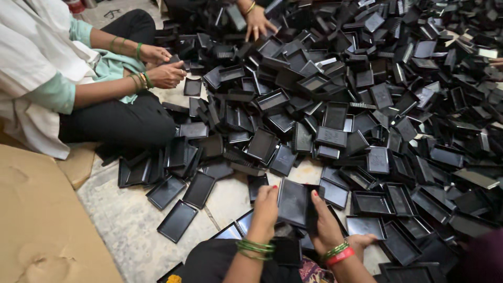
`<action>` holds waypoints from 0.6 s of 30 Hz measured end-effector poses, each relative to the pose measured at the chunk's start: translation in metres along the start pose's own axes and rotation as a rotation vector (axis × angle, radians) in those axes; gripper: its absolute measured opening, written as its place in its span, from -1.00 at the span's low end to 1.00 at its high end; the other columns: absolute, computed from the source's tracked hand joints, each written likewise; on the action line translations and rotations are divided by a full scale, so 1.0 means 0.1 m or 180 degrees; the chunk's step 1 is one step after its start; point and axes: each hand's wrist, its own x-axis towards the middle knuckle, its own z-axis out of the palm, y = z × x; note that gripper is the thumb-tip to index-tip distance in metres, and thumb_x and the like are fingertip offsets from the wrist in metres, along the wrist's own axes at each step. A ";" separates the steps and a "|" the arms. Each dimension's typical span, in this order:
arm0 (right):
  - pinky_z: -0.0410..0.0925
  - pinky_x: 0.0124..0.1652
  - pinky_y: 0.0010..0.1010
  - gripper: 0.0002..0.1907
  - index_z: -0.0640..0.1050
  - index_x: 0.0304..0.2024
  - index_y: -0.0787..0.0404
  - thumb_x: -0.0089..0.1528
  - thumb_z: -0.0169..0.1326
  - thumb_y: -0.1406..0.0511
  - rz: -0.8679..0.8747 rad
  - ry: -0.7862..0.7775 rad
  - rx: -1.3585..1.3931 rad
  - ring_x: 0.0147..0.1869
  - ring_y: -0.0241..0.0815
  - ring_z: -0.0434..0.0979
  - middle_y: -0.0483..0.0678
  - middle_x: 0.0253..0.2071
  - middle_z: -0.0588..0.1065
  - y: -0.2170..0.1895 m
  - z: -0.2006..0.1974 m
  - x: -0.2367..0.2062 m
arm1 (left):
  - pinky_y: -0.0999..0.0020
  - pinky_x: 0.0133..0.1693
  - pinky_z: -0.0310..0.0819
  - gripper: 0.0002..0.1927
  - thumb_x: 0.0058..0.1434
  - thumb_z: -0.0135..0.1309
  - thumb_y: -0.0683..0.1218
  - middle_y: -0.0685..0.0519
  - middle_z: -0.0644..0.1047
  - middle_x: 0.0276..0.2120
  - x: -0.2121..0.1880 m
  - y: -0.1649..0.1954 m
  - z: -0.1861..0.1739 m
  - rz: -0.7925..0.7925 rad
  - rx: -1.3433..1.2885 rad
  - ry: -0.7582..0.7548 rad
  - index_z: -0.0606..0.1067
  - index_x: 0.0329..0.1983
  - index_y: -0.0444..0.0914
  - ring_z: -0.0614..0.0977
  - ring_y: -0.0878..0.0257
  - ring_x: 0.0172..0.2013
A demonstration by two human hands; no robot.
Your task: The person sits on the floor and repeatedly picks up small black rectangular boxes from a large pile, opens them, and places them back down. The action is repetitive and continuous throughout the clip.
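Observation:
My left hand (264,209) and my right hand (324,220) grip the two sides of a black rectangular plastic tray (292,202), held upright just above the floor near the bottom middle. Green bangles ring my left wrist; green and red bangles ring my right. A huge heap of similar black plastic trays and lids (367,94) spreads across the floor ahead and to the right. More flat trays (178,220) lie loose to the left of my hands.
A seated person at upper left handles a small black piece with both hands (165,65). Another person's hand (257,23) rests on the pile at the top. Brown cardboard (42,220) covers the floor at lower left. Speckled stone floor (131,230) shows between.

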 end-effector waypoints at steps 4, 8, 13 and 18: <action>0.38 0.08 -0.27 -0.50 0.48 0.20 0.24 0.40 -0.13 0.05 -0.0061 0.0085 0.0027 0.05 -0.15 0.57 -0.02 0.08 0.56 0.04 0.00 -0.03 | 0.13 0.05 0.45 -0.54 0.33 0.04 0.17 -0.20 0.57 -0.05 -0.13 0.01 0.25 0.1218 0.1579 0.0766 0.48 -0.03 -0.34 0.58 -0.06 0.00; 0.36 0.14 -0.30 -0.46 0.45 0.25 0.22 0.41 -0.23 0.03 -0.0273 0.0269 -0.0146 0.13 -0.15 0.54 -0.01 0.13 0.53 0.02 -0.02 0.01 | 0.12 0.13 0.36 -0.22 0.23 0.21 0.20 -0.35 0.43 0.13 -0.24 0.01 0.43 0.1093 0.1643 0.0228 0.30 0.26 -0.46 0.48 -0.17 0.13; 0.29 0.20 -0.35 -0.46 0.34 0.37 0.11 0.40 -0.24 0.08 -0.0515 0.0052 -0.0616 0.20 -0.19 0.47 -0.03 0.17 0.47 -0.13 0.06 -0.01 | 0.30 0.14 0.44 -0.22 0.23 0.19 0.12 -0.18 0.59 0.10 -0.20 0.01 0.44 0.0929 0.0027 -0.0336 0.30 0.34 -0.47 0.61 0.12 0.09; 0.31 0.18 -0.29 -0.45 0.29 0.38 0.13 0.40 -0.22 0.08 -0.0656 0.0089 -0.0634 0.19 -0.14 0.45 0.01 0.18 0.44 -0.10 0.18 -0.08 | 0.39 0.10 0.45 -0.30 0.33 0.14 -0.01 -0.08 0.55 0.08 -0.28 0.00 0.48 0.1213 -0.0629 -0.0526 0.24 0.42 -0.45 0.58 0.28 0.04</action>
